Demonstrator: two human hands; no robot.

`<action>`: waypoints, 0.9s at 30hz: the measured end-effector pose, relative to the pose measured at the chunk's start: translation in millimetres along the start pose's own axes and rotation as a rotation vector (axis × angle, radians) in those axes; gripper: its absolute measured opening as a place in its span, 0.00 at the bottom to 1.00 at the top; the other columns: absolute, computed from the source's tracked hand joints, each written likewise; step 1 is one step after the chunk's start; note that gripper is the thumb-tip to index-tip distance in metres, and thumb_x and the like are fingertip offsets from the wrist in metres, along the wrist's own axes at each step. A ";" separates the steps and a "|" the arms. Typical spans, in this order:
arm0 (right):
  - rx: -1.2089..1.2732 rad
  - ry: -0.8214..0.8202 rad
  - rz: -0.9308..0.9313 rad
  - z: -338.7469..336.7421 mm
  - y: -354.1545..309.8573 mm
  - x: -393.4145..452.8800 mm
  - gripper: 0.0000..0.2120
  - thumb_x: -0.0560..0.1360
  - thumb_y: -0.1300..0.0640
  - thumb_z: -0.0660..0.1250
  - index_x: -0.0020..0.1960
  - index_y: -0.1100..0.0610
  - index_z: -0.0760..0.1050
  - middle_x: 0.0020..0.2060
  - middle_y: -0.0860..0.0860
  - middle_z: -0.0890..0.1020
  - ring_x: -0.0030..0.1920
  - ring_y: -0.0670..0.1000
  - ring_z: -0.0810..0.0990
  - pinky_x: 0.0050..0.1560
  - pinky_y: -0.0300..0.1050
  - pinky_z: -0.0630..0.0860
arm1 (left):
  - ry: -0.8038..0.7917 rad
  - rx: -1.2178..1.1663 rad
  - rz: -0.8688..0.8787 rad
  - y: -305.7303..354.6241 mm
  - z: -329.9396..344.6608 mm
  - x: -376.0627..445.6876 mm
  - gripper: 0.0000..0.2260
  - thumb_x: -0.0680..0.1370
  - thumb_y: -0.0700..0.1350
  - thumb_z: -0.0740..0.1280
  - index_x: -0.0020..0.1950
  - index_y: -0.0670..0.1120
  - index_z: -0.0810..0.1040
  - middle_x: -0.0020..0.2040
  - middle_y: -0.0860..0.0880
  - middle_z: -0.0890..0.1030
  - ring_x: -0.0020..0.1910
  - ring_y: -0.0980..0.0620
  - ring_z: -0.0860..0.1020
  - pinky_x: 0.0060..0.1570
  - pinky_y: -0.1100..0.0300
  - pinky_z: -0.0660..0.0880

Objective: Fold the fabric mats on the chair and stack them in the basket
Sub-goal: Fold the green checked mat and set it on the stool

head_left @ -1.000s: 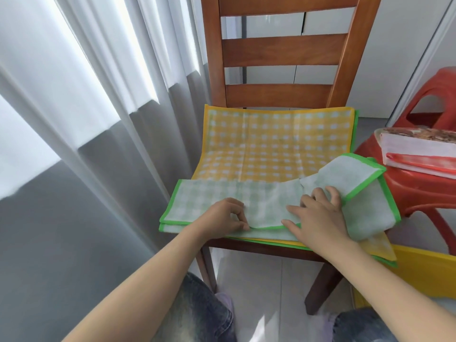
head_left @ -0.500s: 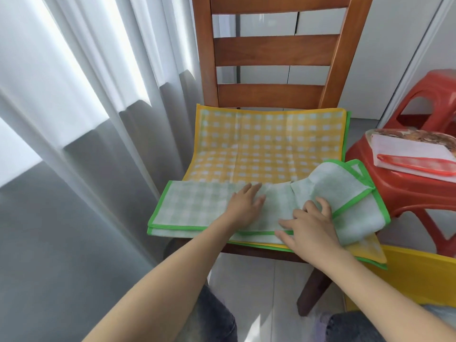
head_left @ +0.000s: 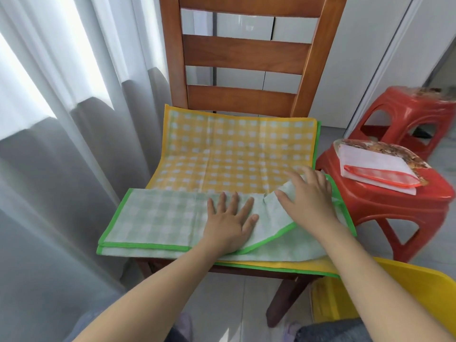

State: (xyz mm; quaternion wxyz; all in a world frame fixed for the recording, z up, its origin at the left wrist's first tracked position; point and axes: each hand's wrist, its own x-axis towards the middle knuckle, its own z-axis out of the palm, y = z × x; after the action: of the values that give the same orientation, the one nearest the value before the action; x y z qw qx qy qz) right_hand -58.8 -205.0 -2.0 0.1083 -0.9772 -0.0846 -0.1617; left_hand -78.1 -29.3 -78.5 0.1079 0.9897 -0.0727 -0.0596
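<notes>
Far left is all sheer white and grey curtain [head_left: 56, 144], soft vertical folds. Next comes the wooden chair [head_left: 246, 50], glossy reddish-brown slats, with a yellow checked mat [head_left: 234, 154] spread flat over the seat, thin woven-looking stuff with fold creases in it. On the front edge of the seat lies the green checked mat [head_left: 158, 215], pale gingham with a bright green border, folded into a long strip, its right end rumpled and turned over. The left hand [head_left: 229, 223] lies flat on the strip's middle, fingers straight and spread, pressing down, gripping nothing. The right hand [head_left: 311, 198] sits on the rumpled end, fingers loosely bent over the fabric; can't tell if it's pinching it. Right of that, a shiny red plastic stool [head_left: 385, 206] carrying a folded white-and-red cloth [head_left: 375, 169], another red stool [head_left: 407, 112] behind. Bottom right, a yellow plastic basket [head_left: 404, 280].
</notes>
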 end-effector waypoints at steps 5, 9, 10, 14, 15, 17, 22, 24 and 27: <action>0.038 -0.292 0.258 8.1 16.2 31.1 0.29 0.74 0.36 0.56 0.70 0.50 0.65 0.70 0.54 0.68 0.69 0.60 0.65 0.68 0.55 0.60 | 0.006 -0.007 0.011 -0.7 0.6 0.7 0.25 0.79 0.63 0.39 0.76 0.62 0.42 0.79 0.49 0.42 0.76 0.42 0.37 0.71 0.38 0.36; 0.325 -0.243 0.417 13.2 21.5 44.7 0.26 0.73 0.42 0.62 0.63 0.58 0.74 0.60 0.56 0.78 0.61 0.59 0.74 0.56 0.48 0.71 | 0.017 -0.005 0.008 -1.6 2.5 1.2 0.25 0.79 0.64 0.39 0.76 0.62 0.42 0.79 0.50 0.42 0.76 0.43 0.37 0.72 0.38 0.36; 0.392 -0.202 0.457 14.4 23.4 46.5 0.24 0.73 0.42 0.62 0.57 0.60 0.76 0.52 0.57 0.80 0.57 0.58 0.77 0.50 0.47 0.73 | 0.021 -0.007 0.007 -2.1 3.2 1.2 0.26 0.78 0.65 0.38 0.76 0.62 0.42 0.79 0.50 0.42 0.77 0.43 0.37 0.72 0.38 0.36; 0.424 -0.144 0.573 20.1 36.5 45.6 0.21 0.75 0.44 0.62 0.43 0.63 0.77 0.38 0.58 0.78 0.46 0.60 0.78 0.40 0.46 0.69 | 0.037 -0.026 0.003 -4.0 5.1 1.1 0.34 0.69 0.69 0.29 0.75 0.63 0.40 0.79 0.51 0.42 0.77 0.44 0.37 0.72 0.39 0.35; 0.398 -0.128 0.584 20.5 41.3 43.9 0.19 0.76 0.46 0.62 0.41 0.62 0.75 0.36 0.56 0.77 0.44 0.59 0.77 0.40 0.45 0.68 | 0.038 -0.028 -0.001 -4.1 5.0 1.3 0.36 0.68 0.70 0.28 0.75 0.63 0.40 0.79 0.51 0.42 0.77 0.44 0.38 0.72 0.39 0.35; 0.368 -0.038 0.587 16.4 49.6 38.0 0.15 0.77 0.48 0.61 0.37 0.58 0.69 0.32 0.52 0.72 0.40 0.57 0.73 0.37 0.44 0.64 | 0.038 -0.035 -0.009 -3.5 4.4 1.7 0.39 0.66 0.72 0.27 0.75 0.63 0.40 0.79 0.51 0.42 0.77 0.45 0.38 0.72 0.40 0.35; 0.390 0.222 0.565 4.5 65.8 7.5 0.16 0.78 0.52 0.61 0.35 0.57 0.63 0.27 0.50 0.68 0.34 0.56 0.69 0.32 0.46 0.59 | 0.039 -0.034 -0.004 -2.6 3.9 2.6 0.40 0.64 0.72 0.25 0.75 0.63 0.38 0.78 0.50 0.41 0.77 0.45 0.37 0.73 0.41 0.36; 0.409 0.238 0.530 7.2 68.7 -4.3 0.15 0.78 0.52 0.60 0.37 0.59 0.64 0.27 0.51 0.68 0.32 0.57 0.68 0.31 0.47 0.59 | 0.040 -0.027 0.003 -2.9 4.2 2.6 0.42 0.61 0.72 0.22 0.75 0.63 0.38 0.78 0.50 0.40 0.77 0.46 0.37 0.73 0.41 0.36; 0.462 0.225 0.522 14.0 74.0 -15.2 0.16 0.78 0.53 0.60 0.36 0.58 0.62 0.26 0.50 0.67 0.28 0.51 0.65 0.27 0.45 0.56 | 0.028 -0.020 0.014 -3.1 3.2 1.9 0.42 0.62 0.73 0.23 0.75 0.63 0.38 0.78 0.51 0.39 0.77 0.46 0.37 0.73 0.41 0.36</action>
State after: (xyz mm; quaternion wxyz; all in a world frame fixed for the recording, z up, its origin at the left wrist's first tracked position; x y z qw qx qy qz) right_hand -54.0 -274.9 -33.7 0.3723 -0.8918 0.1460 -0.2115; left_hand -76.3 -27.2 -82.5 0.1192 0.9888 -0.0772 -0.0456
